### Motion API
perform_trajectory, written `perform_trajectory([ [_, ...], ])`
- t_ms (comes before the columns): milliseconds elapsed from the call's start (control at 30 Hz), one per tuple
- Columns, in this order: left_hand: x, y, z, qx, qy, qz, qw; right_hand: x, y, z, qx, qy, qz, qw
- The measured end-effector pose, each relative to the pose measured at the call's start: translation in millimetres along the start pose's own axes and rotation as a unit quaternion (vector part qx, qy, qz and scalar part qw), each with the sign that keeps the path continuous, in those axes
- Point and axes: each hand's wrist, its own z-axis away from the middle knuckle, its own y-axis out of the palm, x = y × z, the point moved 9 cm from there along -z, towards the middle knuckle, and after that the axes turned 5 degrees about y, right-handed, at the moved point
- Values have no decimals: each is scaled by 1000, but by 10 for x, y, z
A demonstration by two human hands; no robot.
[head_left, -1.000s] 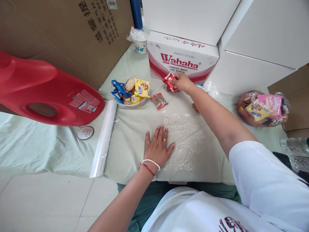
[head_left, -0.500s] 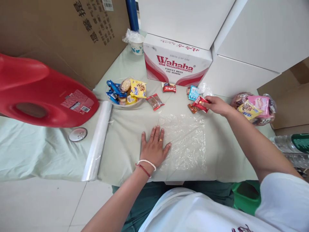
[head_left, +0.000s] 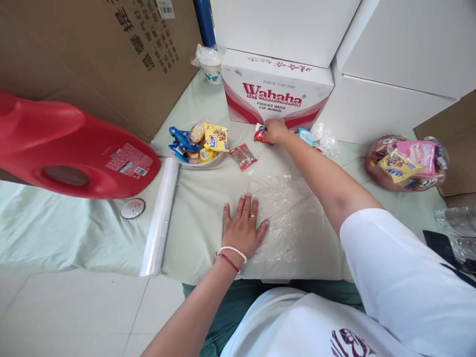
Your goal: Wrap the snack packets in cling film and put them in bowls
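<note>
My left hand (head_left: 242,225) lies flat on the table with its fingers stretched out, against the left edge of a clear plastic sheet (head_left: 278,223). My right hand (head_left: 275,131) reaches to the back, in front of the water carton, with its fingers closed on a red snack packet (head_left: 261,133); the fingertips are partly hidden. A brown-and-red snack packet (head_left: 243,156) lies to the left of that hand. Behind my right forearm a light-blue packet (head_left: 306,136) shows in part, beside crumpled clear plastic (head_left: 326,139).
A bowl (head_left: 208,163) of wrapped snacks stands at left, near a roll of clear film (head_left: 159,218), a round disc (head_left: 133,208) and a big red jug (head_left: 74,148). The Wahaba-style printed water carton (head_left: 277,96) and a paper cup (head_left: 212,72) stand behind. A snack-filled container (head_left: 375,158) is at right.
My right hand has moved left from the packets at the right to the red packet before the carton. The red packet it held earlier is no longer visible. My left hand stays flat.
</note>
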Motion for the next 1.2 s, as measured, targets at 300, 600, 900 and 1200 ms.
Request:
perform_trajectory([
  [300,-3,-3,-3,-11,0,11,1000,-387,-466,1073,-14,-28,-74,997],
  [600,-5,3,-12,-20,-1,-19,1000,-207,255,2869,24,-176,55,983],
  [900,-34,-7,-9,-23,-5,-45,999,-339,328,3089,62,-222,41,972],
  [1200,-18,29,-23,-20,-13,-54,998,-365,266,3133,-16,-132,21,991],
])
